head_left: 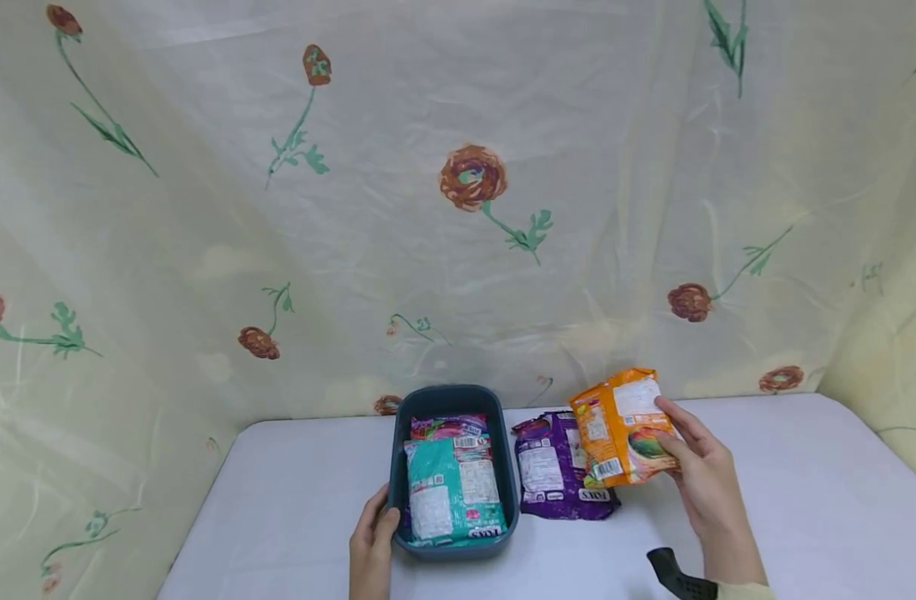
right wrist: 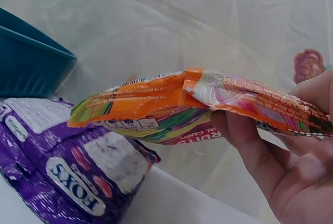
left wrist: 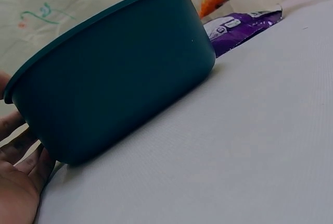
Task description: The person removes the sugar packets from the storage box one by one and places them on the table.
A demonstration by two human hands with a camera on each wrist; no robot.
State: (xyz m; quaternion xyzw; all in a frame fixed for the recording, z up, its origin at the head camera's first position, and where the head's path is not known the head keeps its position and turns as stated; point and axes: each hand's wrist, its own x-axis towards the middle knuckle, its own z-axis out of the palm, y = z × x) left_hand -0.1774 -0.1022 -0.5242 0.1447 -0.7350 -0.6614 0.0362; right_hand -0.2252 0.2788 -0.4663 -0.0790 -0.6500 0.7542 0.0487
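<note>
My right hand pinches an orange candy bag with a fruit picture, held up above the table. The bag appears edge-on in the right wrist view. Below and left of it lies a purple Fox's candy bag, partly covered by the orange one in the head view. A dark teal plastic bin stands further left. Inside it a teal candy bag lies over a pink-purple bag. My left hand touches the bin's outer left side near the front corner, fingers against its wall.
The white tabletop carries the bin and bags. A flower-print curtain hangs behind and at both sides of the table. A black strap sits by my right wrist.
</note>
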